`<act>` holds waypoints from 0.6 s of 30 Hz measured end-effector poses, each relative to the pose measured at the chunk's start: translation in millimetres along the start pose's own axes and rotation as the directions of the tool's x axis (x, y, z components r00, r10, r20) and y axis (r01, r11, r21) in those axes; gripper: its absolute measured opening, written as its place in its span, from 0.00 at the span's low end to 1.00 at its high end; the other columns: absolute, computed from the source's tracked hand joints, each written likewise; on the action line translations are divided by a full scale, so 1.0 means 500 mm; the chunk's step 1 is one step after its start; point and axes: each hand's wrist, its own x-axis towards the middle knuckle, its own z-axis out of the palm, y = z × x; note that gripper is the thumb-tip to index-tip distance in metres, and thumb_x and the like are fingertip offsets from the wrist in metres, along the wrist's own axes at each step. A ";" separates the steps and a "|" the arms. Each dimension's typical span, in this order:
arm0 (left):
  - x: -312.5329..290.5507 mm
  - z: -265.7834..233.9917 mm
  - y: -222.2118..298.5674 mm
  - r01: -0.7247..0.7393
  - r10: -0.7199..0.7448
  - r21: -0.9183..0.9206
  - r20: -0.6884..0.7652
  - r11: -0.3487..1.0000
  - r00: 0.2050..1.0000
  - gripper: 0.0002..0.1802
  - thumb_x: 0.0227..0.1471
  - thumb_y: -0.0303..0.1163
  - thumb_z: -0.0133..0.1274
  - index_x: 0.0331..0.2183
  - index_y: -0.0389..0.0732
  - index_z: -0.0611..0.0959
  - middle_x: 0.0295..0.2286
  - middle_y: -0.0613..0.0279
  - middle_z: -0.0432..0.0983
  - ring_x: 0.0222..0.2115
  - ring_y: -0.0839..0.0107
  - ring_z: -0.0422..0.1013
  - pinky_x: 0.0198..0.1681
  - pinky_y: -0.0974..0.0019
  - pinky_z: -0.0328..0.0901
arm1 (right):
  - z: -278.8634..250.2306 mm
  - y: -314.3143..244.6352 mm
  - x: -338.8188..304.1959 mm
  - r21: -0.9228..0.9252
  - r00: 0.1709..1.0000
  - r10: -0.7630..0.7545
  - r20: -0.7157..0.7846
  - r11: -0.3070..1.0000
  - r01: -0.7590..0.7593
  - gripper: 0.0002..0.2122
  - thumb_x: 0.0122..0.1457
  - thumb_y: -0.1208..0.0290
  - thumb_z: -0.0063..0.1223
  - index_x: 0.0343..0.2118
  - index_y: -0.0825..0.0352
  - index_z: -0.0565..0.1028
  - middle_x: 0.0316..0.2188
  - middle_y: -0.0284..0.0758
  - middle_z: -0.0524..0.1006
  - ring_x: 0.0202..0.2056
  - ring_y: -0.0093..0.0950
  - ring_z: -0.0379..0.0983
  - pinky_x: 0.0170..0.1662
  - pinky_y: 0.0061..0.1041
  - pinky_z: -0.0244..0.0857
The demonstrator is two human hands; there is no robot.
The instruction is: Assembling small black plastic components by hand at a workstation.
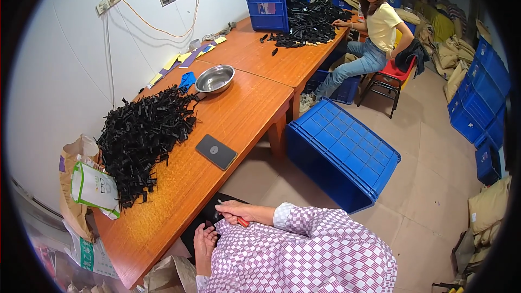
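Note:
In my lap, by the table's near edge, my right hand (232,211) is closed around a red-handled hand tool (243,222). A short metal end of it pokes out past the fingers; its exact kind does not show. Just below, my left hand (204,241) has its fingers curled together next to a small dark reddish bit, and whatever they pinch is too small to make out. On the wooden table (239,109) lies a big heap of thin black plastic pieces (142,135). A steel bowl (215,79) and a dark phone (216,152) rest beyond my hands.
A blue crate (347,149) lies tipped on the floor to my right. Farther off, a seated person (380,32) reaches toward another black heap (312,19) beside a tipped blue bin (266,8). Paper bags (78,184) stand at the left table end; stacked crates (480,92) line the right wall.

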 end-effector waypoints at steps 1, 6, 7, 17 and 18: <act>-0.006 0.026 0.015 0.001 -0.001 -0.003 0.000 1.000 1.000 0.16 0.58 0.32 0.44 0.47 0.37 0.67 0.33 0.52 0.74 0.27 0.67 0.72 0.30 0.69 0.68 | 0.007 -0.001 -0.003 -0.108 0.999 -0.034 -0.025 0.994 0.031 0.15 0.61 0.57 0.46 0.25 0.63 0.64 0.14 0.24 0.62 0.12 0.16 0.53 0.14 0.18 0.48; -0.026 0.115 0.077 -0.071 -0.035 0.507 0.196 0.859 0.980 0.22 0.55 0.26 0.46 0.51 0.37 0.63 0.36 0.55 0.73 0.28 0.71 0.73 0.29 0.73 0.67 | 0.057 -0.029 0.003 -0.683 0.983 -0.181 -0.010 0.720 0.125 0.15 0.59 0.57 0.49 0.28 0.66 0.68 0.17 0.31 0.68 0.15 0.20 0.62 0.18 0.21 0.55; -0.024 0.121 0.077 -0.136 -0.026 0.570 0.267 0.810 0.963 0.23 0.54 0.25 0.45 0.52 0.37 0.62 0.36 0.55 0.73 0.28 0.72 0.72 0.29 0.74 0.67 | 0.054 -0.026 0.011 -0.761 0.965 -0.257 0.047 0.617 0.202 0.15 0.58 0.57 0.49 0.29 0.67 0.69 0.18 0.32 0.69 0.18 0.22 0.64 0.20 0.22 0.58; -0.025 0.146 0.040 -0.168 0.008 0.612 0.256 0.773 0.967 0.26 0.52 0.20 0.44 0.53 0.36 0.61 0.37 0.57 0.73 0.30 0.76 0.71 0.33 0.75 0.67 | 0.017 -0.010 0.005 -0.858 0.943 -0.312 0.116 0.447 0.254 0.16 0.57 0.58 0.50 0.29 0.70 0.71 0.24 0.38 0.74 0.28 0.27 0.71 0.31 0.28 0.65; -0.027 0.146 0.040 -0.170 0.009 0.615 0.256 0.770 0.967 0.26 0.52 0.19 0.44 0.53 0.36 0.61 0.37 0.57 0.72 0.31 0.75 0.71 0.34 0.74 0.67 | 0.019 -0.007 0.004 -0.857 0.942 -0.315 0.116 0.449 0.255 0.16 0.57 0.58 0.50 0.29 0.70 0.71 0.24 0.38 0.74 0.28 0.27 0.71 0.31 0.28 0.65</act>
